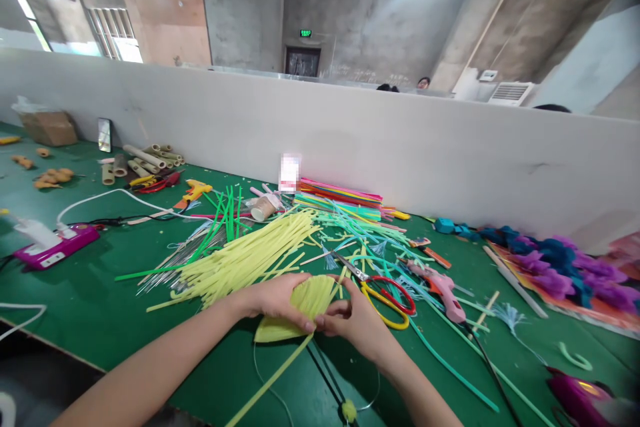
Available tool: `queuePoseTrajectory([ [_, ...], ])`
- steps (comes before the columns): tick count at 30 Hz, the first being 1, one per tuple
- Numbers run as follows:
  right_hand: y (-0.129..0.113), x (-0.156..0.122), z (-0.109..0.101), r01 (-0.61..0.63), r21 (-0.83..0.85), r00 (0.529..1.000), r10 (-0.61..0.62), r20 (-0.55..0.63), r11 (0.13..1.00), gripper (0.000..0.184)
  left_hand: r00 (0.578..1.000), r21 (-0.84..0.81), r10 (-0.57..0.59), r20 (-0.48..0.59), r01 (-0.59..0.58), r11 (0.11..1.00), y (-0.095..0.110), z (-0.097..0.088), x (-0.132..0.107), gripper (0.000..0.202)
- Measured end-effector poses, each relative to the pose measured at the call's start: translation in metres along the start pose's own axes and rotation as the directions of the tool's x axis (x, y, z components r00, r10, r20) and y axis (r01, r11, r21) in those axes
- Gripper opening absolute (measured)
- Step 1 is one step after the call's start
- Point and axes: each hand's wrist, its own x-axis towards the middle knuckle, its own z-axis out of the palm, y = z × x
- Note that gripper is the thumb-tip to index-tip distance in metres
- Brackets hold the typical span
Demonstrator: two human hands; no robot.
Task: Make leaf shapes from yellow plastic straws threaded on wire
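Both my hands hold a fan-shaped piece made of pale yellow strips (305, 307) low on the green table (90, 307). My left hand (274, 299) grips its left side with curled fingers. My right hand (353, 321) pinches its right edge. A long yellow stem (270, 380) runs down from the piece toward me. A loose pile of yellow strips (250, 257) lies just beyond my left hand. Red and yellow handled scissors (385, 290) lie right of my right hand.
A pink glue gun (440, 290) lies right of the scissors. Green and coloured strips (345, 203), a paper cup (263, 208), a yellow glue gun (196, 192) and a magenta power strip (55, 245) sit further out. Purple and blue fluffy pieces (560, 267) lie at right. A white partition (400, 147) backs the table.
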Motion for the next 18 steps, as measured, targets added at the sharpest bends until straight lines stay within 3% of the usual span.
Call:
queuePoseTrajectory([
  [11,0.0006,-0.003,0.0021,0.137,-0.138,0.99,-0.142,-0.023,0.981,0.069,1.0,0.092,-0.001,-0.015,0.003,0.996,-0.0002,0.0,0.0013,0.062],
  [18,-0.0028,-0.0022,0.0011,0.179,-0.154,0.983,-0.184,-0.017,0.972,0.064,1.0,0.06,-0.02,-0.002,0.02,0.998,-0.0006,0.0005,0.0019,0.063],
])
